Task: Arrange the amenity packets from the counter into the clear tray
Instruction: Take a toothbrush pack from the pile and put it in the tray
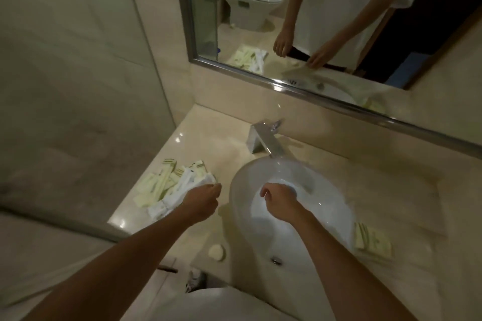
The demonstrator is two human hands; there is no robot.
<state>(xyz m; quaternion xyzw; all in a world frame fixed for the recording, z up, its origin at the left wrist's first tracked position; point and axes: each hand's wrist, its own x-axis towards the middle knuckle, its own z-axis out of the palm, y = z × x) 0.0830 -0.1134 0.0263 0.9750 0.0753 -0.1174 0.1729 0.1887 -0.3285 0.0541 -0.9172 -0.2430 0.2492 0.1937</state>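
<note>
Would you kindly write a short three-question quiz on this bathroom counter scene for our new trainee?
1. True or false: the left hand is at the pile of packets left of the sink.
2. The right hand hovers over: A) the faucet, B) the sink, C) the soap.
3. Fill in: a second, smaller group of packets lies on the counter to the ____ of the sink.

Key: 1 true; 2 B; 3 right.

head cam | wide-angle, looks down – close over sink (292, 190) (single view) | faces mirror (313, 34)
</note>
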